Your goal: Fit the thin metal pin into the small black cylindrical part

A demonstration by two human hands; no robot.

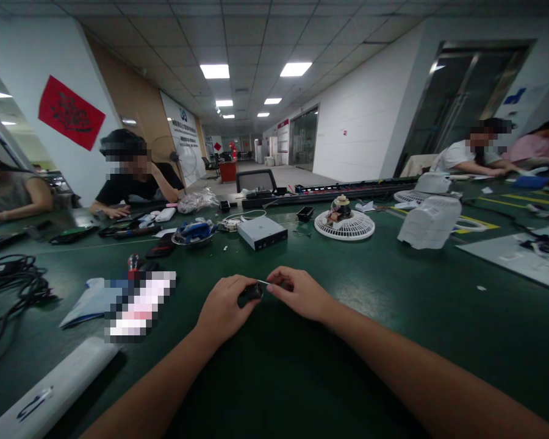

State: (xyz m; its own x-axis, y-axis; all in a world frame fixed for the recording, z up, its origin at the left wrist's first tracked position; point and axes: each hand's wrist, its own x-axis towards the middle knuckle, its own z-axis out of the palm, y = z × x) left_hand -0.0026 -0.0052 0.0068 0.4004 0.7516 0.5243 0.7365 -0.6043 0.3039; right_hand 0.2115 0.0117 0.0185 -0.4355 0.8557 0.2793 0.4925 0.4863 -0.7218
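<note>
Left hand: the left hand [222, 308] curled around a small black part [251, 293], fingers closed on it.
Right hand: the right hand [302, 295] pinched a thin wire [262, 282] between its fingertips, just beside the part.
Place: both hands held them above a green workbench [393, 317], near its edge.
Rest: ahead stood a metal drive box [262, 233] and a white fan grille [343, 225]; black cables [9, 286] lay left.

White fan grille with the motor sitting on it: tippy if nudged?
Likely top-heavy: the motor sits high on the flat grille, so it may tip. The thin ribs probably flex; it may slide on the glossy green tabletop.
</note>
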